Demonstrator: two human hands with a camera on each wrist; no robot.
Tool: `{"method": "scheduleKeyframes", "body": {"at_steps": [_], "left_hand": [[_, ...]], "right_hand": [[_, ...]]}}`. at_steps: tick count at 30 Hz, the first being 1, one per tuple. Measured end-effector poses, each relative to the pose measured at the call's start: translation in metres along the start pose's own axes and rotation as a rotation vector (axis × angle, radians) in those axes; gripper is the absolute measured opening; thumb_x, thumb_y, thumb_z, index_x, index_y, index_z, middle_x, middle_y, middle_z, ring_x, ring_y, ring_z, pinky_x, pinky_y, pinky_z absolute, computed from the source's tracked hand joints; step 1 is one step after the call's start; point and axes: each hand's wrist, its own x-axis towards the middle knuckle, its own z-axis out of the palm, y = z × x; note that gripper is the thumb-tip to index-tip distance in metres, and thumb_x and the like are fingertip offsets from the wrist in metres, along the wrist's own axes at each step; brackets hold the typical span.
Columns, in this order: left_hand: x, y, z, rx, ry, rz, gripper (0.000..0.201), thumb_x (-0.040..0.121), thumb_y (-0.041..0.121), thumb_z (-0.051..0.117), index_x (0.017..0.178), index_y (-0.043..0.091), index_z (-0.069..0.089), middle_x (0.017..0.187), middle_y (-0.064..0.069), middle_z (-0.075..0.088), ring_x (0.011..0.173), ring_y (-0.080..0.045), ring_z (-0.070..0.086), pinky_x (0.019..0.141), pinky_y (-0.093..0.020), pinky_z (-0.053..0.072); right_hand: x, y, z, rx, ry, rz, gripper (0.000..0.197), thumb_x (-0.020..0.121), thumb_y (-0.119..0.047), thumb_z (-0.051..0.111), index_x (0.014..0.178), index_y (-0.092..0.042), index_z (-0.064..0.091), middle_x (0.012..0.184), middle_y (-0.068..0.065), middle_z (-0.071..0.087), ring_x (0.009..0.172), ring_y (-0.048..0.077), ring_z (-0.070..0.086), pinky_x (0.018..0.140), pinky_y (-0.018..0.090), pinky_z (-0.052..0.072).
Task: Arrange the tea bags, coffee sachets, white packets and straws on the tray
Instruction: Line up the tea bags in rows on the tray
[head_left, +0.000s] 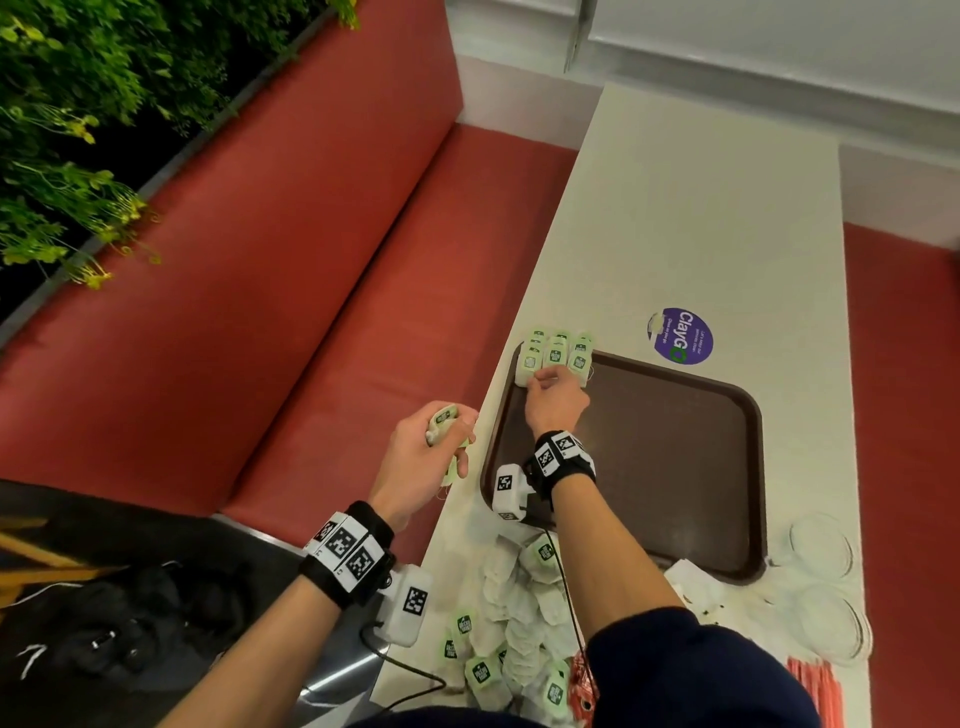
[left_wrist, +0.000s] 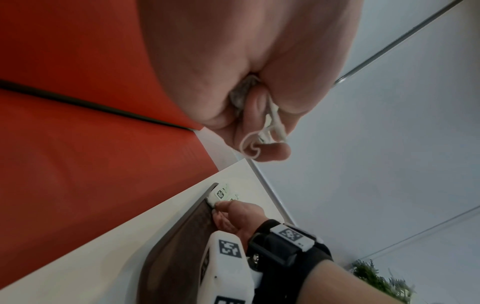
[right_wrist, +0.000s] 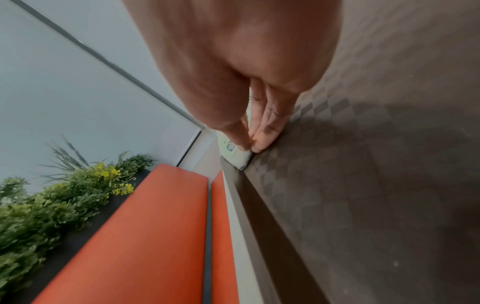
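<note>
While the right hand's fingers (right_wrist: 241, 133) pinch together on the near edge of a tea bag (right_wrist: 240, 158) at the tray's far-left corner, the right hand (head_left: 553, 402) is seating it against the tray lip, so the rim works as a stop and keeps the row square. Thumb on top, fingers underneath against the tray floor, a low flat grip that suits sliding a limp sachet into line rather than dropping it.

Placed tea bags (head_left: 556, 356) sit in three overlapping columns packed into that corner, labels up, far ends riding over the rim. My read: starting in a corner leaves most of the tray (head_left: 675, 457) bare for the other item types.

Left hand (head_left: 428, 457) hangs off the worktop's left edge, over the red bench seat (head_left: 311, 312), fingers curled tight round a small bunch of tea bags (head_left: 444, 421). Looks like a feed stock, so the right hand places without going back to the pile.

Loose tea bag pile (head_left: 519, 613) lies at the worktop's near edge, just off the tray's near-left corner. Red items, likely straws (head_left: 815, 686), sit at the near-right edge, and a white packet (head_left: 691, 577) touches the tray's near-right corner; neither sorted yet. Coffee sachets: can't pick them out.

Worktop (head_left: 701, 208) beyond the tray carries only a purple sticker (head_left: 680, 338).
</note>
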Motion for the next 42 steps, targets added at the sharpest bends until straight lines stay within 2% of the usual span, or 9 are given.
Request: {"method": "scheduleKeyframes", "body": {"at_steps": [7,11,16,19,24,30,34,39,42], "left_hand": [[-0.002,0.005,0.002,-0.044,-0.11,0.002,0.034,0.107,0.006,0.047,0.117,0.022,0.075,0.102,-0.017,0.072,0.066,-0.027,0.062,0.047,-0.028,0.043],[-0.004,0.007,0.006,-0.024,-0.175,0.04,0.033,0.11,0.007,0.048,0.121,0.023,0.074,0.106,-0.014,0.074,0.069,-0.03,0.065,0.05,-0.023,0.045],[-0.008,0.009,0.017,0.016,-0.175,0.128,0.025,0.113,0.016,0.053,0.126,0.024,0.073,0.099,-0.011,0.076,0.071,-0.039,0.07,0.073,-0.042,0.048],[-0.013,0.011,0.025,0.071,-0.171,0.18,0.025,0.114,0.022,0.05,0.126,0.029,0.072,0.088,-0.011,0.076,0.078,-0.047,0.071,0.073,-0.056,0.052],[-0.016,0.009,0.035,0.181,-0.147,0.221,0.029,0.116,0.025,0.046,0.129,0.033,0.071,0.096,0.005,0.079,0.088,-0.02,0.075,0.088,-0.04,0.056],[-0.018,0.007,0.036,0.094,-0.09,0.178,0.027,0.116,0.028,0.046,0.121,0.027,0.072,0.079,-0.007,0.075,0.069,-0.034,0.072,0.064,-0.038,0.047],[-0.016,0.006,0.03,0.04,-0.053,0.123,0.022,0.114,0.027,0.054,0.108,0.017,0.073,0.094,-0.013,0.071,0.061,-0.028,0.066,0.06,-0.033,0.044],[-0.021,0.012,0.032,0.096,-0.16,0.19,0.015,0.103,0.035,0.073,0.106,0.021,0.071,0.074,-0.013,0.069,0.059,-0.024,0.061,0.063,-0.034,0.047],[-0.024,0.019,0.037,0.123,-0.15,0.216,0.024,0.091,0.033,0.087,0.105,0.023,0.071,0.08,-0.008,0.071,0.058,-0.02,0.061,0.06,-0.033,0.051]], "right_hand": [[-0.028,-0.021,-0.03,0.068,-0.015,-0.155,0.007,0.102,-0.023,0.071,0.102,-0.018,0.075,0.091,-0.007,0.076,0.085,0.011,0.072,0.087,0.03,0.055],[-0.077,-0.037,-0.069,0.298,-0.207,-0.231,0.011,0.105,-0.035,0.07,0.101,-0.027,0.077,0.086,-0.006,0.078,0.082,0.012,0.075,0.083,0.031,0.062],[-0.123,-0.048,-0.119,0.318,-0.398,-0.222,0.024,0.106,-0.042,0.069,0.097,-0.021,0.075,0.086,0.0,0.078,0.078,0.017,0.073,0.077,0.033,0.063],[-0.135,-0.044,-0.131,0.224,-0.439,-0.195,0.027,0.101,-0.051,0.073,0.098,-0.024,0.073,0.087,-0.001,0.077,0.08,0.02,0.076,0.082,0.041,0.065],[-0.141,-0.043,-0.136,0.189,-0.402,-0.241,0.015,0.099,-0.041,0.078,0.096,-0.028,0.072,0.085,-0.003,0.076,0.077,0.018,0.074,0.082,0.045,0.063],[-0.142,-0.04,-0.15,0.338,-0.418,-0.195,0.014,0.106,-0.025,0.071,0.1,-0.014,0.066,0.093,0.005,0.077,0.084,0.024,0.078,0.078,0.038,0.064],[-0.138,-0.039,-0.161,0.406,-0.342,-0.198,0.01,0.104,-0.011,0.07,0.103,-0.009,0.06,0.097,0.01,0.079,0.086,0.027,0.079,0.078,0.036,0.064],[-0.135,-0.037,-0.164,0.439,-0.301,-0.203,0.009,0.1,-0.008,0.075,0.104,-0.012,0.068,0.097,0.006,0.08,0.09,0.023,0.08,0.083,0.044,0.068],[-0.137,-0.037,-0.164,0.298,-0.255,-0.271,0.009,0.098,-0.012,0.077,0.101,-0.02,0.073,0.095,-0.004,0.079,0.09,0.011,0.077,0.083,0.036,0.067]]}}
